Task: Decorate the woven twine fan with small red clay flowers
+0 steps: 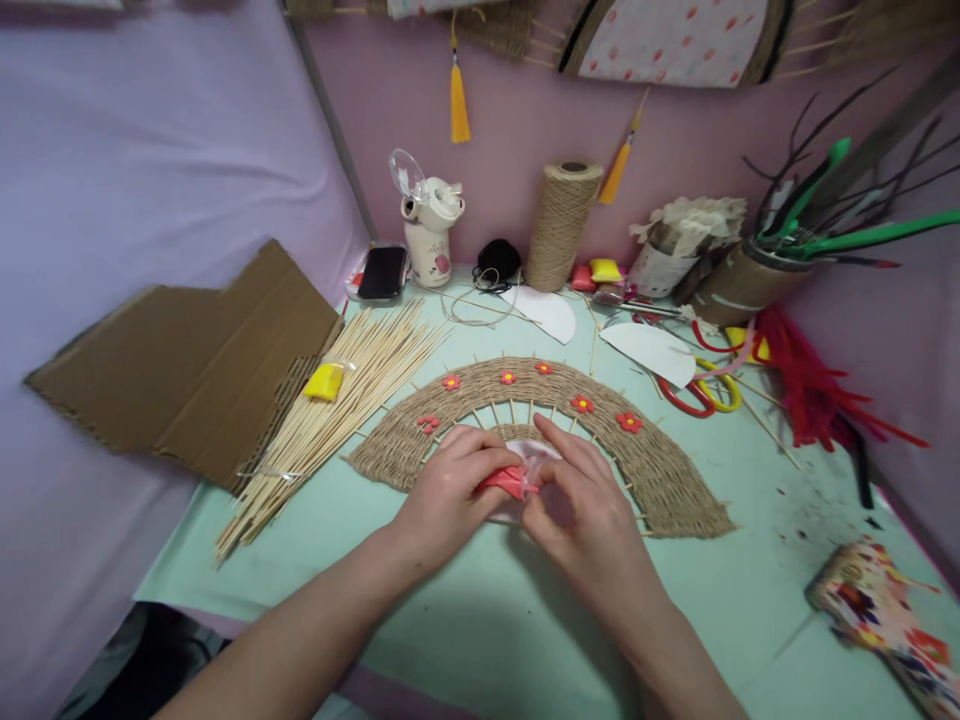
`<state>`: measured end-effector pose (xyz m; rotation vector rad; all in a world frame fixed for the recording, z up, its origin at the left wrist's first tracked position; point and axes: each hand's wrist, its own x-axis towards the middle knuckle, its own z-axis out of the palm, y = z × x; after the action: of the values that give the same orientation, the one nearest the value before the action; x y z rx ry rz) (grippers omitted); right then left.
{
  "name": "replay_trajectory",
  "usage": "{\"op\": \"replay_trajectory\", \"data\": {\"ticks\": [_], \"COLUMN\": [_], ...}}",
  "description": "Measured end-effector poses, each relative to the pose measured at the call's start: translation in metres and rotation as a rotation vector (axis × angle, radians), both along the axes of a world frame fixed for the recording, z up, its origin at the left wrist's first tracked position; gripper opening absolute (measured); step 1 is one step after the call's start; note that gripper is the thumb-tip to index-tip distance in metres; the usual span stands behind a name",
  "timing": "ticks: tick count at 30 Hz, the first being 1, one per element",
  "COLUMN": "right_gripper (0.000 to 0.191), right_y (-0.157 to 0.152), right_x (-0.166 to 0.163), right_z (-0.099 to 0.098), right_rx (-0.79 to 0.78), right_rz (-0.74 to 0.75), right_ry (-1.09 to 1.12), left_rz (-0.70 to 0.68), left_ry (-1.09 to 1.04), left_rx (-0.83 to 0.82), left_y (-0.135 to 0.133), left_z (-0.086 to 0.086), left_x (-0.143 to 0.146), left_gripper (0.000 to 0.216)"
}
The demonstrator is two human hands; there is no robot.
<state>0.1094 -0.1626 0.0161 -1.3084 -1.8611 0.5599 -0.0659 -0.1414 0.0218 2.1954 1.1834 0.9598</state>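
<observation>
A small red modelling-clay packet (505, 482) in clear plastic is between my two hands, above the middle of the woven fan (671, 480). My left hand (450, 485) is closed around its red body. With thumb and finger, my right hand (581, 500) pinches the clear plastic end. Red flowers with yellow centres, such as the flower (583, 404), are set along the fan's twine band. One red flower (428, 425) at the left shows petals without a yellow centre. My hands cover part of the fan's inner section.
Left of the fan lie bamboo sticks (352, 370), a yellow packet (324, 381) and cardboard (187, 350). Behind stand a twine spool (564, 225) and a white bottle (429, 250). Scissors (686, 396), red pipe cleaners (806, 375) and a paint-stained piece (877, 600) are on the right.
</observation>
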Motion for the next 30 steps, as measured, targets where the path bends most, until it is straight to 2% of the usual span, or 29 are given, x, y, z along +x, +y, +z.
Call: {"op": "replay_trajectory", "data": {"ticks": [2,5,8,10,12,13,15,18,20,23,26,30], "right_gripper": [0.004,0.015,0.019,0.017,0.013,0.01,0.005,0.014,0.022,0.034,0.043,0.04], "right_y": [0.0,0.001,0.003,0.003,0.002,0.001,-0.003,-0.007,-0.009,-0.01,-0.009,-0.01], "right_x": [0.003,0.009,0.012,0.011,0.008,0.006,0.002,-0.003,-0.005,-0.004,-0.002,0.0], "right_z": [0.004,0.011,0.013,0.013,0.013,0.013,0.014,0.015,0.015,0.014,0.014,0.013], "right_rx": [-0.19,-0.508,-0.626,-0.578,-0.451,-0.359,-0.127,0.194,0.301,0.312,0.254,0.208], "right_rz": [-0.026,-0.051,-0.029,0.005,0.01,-0.004,-0.014,0.073,0.133,0.175,0.195,0.115], "right_ry": [0.185,0.568,0.78,0.792,0.723,0.652,0.461,0.188,0.084,0.011,0.03,0.12], "left_rz": [0.03,0.068,0.005,-0.028,-0.017,-0.012,-0.033,-0.072,-0.048,-0.01,0.107,0.203], "left_ry": [0.027,0.125,0.246,0.252,0.148,0.06,-0.13,-0.368,-0.516,-0.676,-0.786,-0.981], "left_rx": [-0.047,-0.148,-0.207,-0.192,-0.166,-0.164,-0.218,-0.464,-0.636,-0.801,-0.892,-0.946], "left_y": [0.002,0.004,0.003,0.0,-0.004,-0.006,-0.012,-0.02,-0.022,-0.019,-0.013,-0.012], "left_z": [0.001,0.0,0.003,0.007,0.014,0.017,0.022,0.025,0.024,0.02,0.017,0.012], "left_x": [-0.001,-0.003,-0.004,-0.004,-0.004,-0.004,-0.003,0.003,0.006,0.006,0.001,-0.002], "left_gripper": [0.012,0.014,0.022,0.042,0.059,0.059,0.043,0.026,0.021,0.017,0.017,0.02]}}
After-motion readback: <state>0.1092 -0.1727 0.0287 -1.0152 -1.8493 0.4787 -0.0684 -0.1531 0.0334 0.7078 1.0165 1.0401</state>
